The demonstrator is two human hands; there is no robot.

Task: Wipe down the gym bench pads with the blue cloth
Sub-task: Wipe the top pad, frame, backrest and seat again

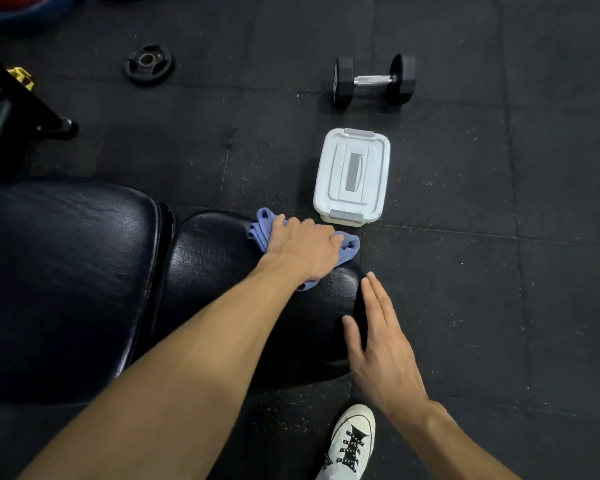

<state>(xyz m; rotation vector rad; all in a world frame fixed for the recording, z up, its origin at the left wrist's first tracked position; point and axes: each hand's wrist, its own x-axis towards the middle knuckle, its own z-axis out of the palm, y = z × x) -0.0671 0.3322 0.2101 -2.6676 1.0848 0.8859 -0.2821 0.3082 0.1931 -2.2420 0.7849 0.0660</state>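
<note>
Two black padded bench sections fill the lower left: a large back pad (66,282) and a smaller seat pad (215,258) to its right. A crumpled blue cloth (349,249) lies on the far right corner of the seat pad. My left hand (303,252) presses down on the cloth, fingers curled over it, and hides its middle. My right hand (378,337) hovers flat with fingers stretched out at the seat pad's right edge, holding nothing.
A white lidded plastic box (354,174) stands on the black rubber floor just beyond the seat pad. Farther off lie a black dumbbell (373,80) and a small weight plate (148,64). Black machine frame (11,112) at left. My white sneaker (352,441) is below.
</note>
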